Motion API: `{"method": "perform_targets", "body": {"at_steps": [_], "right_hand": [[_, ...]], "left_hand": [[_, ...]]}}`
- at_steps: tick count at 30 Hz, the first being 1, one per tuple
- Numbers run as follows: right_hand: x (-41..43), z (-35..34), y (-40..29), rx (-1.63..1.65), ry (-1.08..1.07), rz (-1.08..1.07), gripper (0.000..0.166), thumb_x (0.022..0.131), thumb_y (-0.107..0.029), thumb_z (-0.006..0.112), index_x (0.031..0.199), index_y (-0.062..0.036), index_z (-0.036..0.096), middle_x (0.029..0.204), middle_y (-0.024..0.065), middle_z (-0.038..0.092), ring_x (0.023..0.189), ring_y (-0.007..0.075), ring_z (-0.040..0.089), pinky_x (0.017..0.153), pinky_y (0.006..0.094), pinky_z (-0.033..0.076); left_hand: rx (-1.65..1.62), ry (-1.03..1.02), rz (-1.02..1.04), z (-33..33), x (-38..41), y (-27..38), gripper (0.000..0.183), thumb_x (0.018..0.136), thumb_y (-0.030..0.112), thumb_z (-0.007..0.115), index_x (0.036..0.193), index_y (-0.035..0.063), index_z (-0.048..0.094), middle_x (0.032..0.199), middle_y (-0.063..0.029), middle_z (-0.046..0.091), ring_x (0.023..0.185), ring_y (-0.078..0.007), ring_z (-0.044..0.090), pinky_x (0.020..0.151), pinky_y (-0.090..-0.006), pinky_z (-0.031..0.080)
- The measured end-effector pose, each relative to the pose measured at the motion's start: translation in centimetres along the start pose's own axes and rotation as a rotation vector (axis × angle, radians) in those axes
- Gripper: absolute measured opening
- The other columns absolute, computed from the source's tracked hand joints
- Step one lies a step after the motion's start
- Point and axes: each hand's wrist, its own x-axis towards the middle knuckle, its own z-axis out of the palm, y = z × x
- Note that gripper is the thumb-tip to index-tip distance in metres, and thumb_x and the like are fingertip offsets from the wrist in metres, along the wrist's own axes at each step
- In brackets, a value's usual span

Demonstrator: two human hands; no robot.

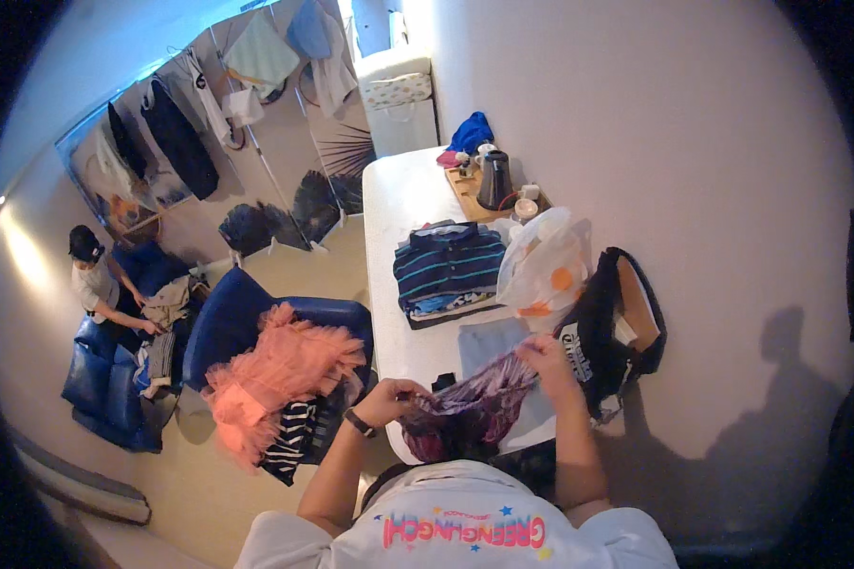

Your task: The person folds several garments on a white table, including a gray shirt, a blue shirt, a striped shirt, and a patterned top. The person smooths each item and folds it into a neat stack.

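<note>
A purple patterned garment (477,412) hangs stretched between my two hands, over the near end of the white table (388,284). My left hand (391,402) pinches one end of its upper edge, and a dark band circles that wrist. The other end is gripped by my right hand (546,359), higher and farther right. Under and behind the garment lies a light blue folded cloth (487,338), partly covered. Beyond it sits a stack of folded clothes, topped by a navy striped polo shirt (448,256).
Right of the stack stand a white plastic bag (544,274) and a black bag (605,334). A wooden tray (462,195) holds a dark kettle (495,181). Coral tulle clothing (277,377) covers a blue chair (220,320). Another person (99,284) handles clothes at a blue sofa (99,384).
</note>
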Motion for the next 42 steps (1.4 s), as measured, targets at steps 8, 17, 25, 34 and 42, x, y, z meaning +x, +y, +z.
{"method": "perform_targets", "body": {"at_steps": [8,17,25,34,42], "right_hand": [[0.8,-1.6,-3.8,-0.603,0.200,-0.274,0.009,0.076,-0.007,0.063,0.083,-0.0018,0.066,0.079,0.0114,0.061,0.071,0.0225,0.058,0.068,0.0323,0.046],[0.5,-3.1,-0.9,-0.804,-0.161,-0.248,0.020,0.071,0.002,0.063,0.086,-0.0078,0.071,0.083,0.0092,0.047,0.080,0.0247,0.054,0.075,0.0311,0.045],[-0.3,-3.1,-0.9,-0.823,-0.651,-0.037,0.027,0.067,-0.027,0.076,0.091,-0.0148,0.072,0.086,0.0125,0.048,0.087,0.0262,0.050,0.076,0.0320,0.043],[0.7,-3.5,1.3,-0.976,-0.157,-0.124,0.016,0.066,-0.014,0.070,0.073,-0.0020,0.063,0.082,0.0172,0.055,0.082,0.0324,0.054,0.072,0.0378,0.044],[4.0,-4.1,-2.8,-0.583,0.094,-0.256,0.021,0.060,0.005,0.065,0.080,0.0017,0.058,0.093,0.0108,0.060,0.083,0.0218,0.059,0.074,0.0296,0.047]], "left_hand": [[0.940,0.008,-0.400,0.0,-0.8,-5.0,0.039,0.067,0.027,0.072,0.098,0.0061,0.064,0.086,-0.0182,0.065,0.084,-0.0366,0.061,0.075,-0.0416,0.049],[1.172,0.707,-0.376,-2.2,-1.3,-8.5,0.016,0.077,0.011,0.052,0.083,0.0094,0.066,0.103,-0.0187,0.053,0.091,-0.0343,0.055,0.068,-0.0427,0.047],[-0.222,0.669,-0.196,-5.1,0.9,-14.4,0.006,0.073,0.002,0.055,0.069,0.0057,0.057,0.068,-0.0031,0.054,0.063,-0.0164,0.055,0.055,-0.0286,0.042],[-0.879,0.417,-0.059,-7.4,0.7,-5.7,0.022,0.075,-0.006,0.060,0.093,0.0058,0.059,0.078,-0.0005,0.056,0.071,-0.0127,0.055,0.066,-0.0246,0.045],[-0.099,0.231,-0.171,-8.6,-1.6,-3.3,0.020,0.072,0.017,0.075,0.084,0.0054,0.063,0.072,0.0025,0.056,0.069,-0.0080,0.049,0.064,-0.0217,0.039]]}}
